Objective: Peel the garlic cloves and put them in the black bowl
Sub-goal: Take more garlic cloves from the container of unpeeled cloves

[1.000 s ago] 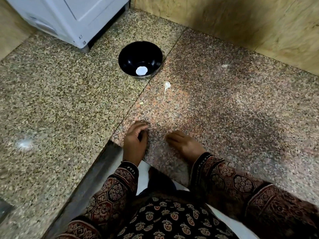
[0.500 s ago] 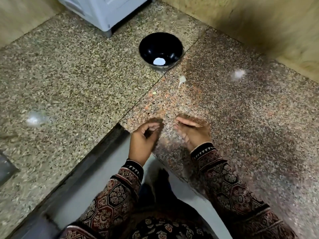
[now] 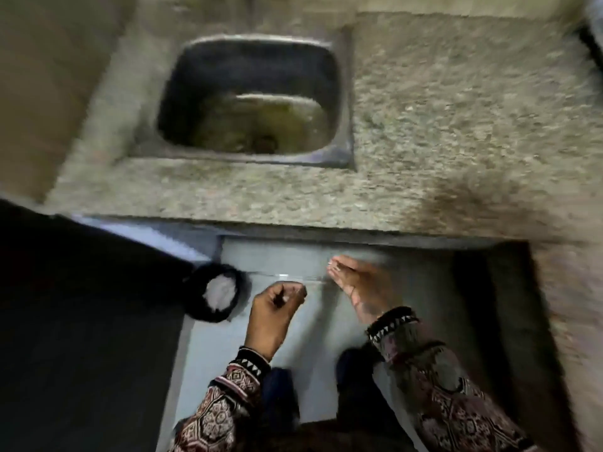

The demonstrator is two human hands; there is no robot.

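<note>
The black bowl and the garlic cloves are out of view. My left hand (image 3: 275, 309) hangs below the counter edge with its fingers curled round a small pale scrap, which looks like garlic peel. To its right, my right hand (image 3: 357, 283) is held with the palm turned left and the fingers nearly straight. Tiny pale bits show at its fingertips. Both hands are over the grey floor (image 3: 408, 275). The picture is blurred by motion.
A steel sink (image 3: 342, 102) is set into the speckled granite counter (image 3: 456, 125) above the hands. Left of my left hand, a dark round container (image 3: 199, 282) with something white inside stands on the floor. A dark area fills the lower left.
The view has swung left from the bowl corner to the sink. Both hands have left the counter top and now hang below its edge, over the floor.
</note>
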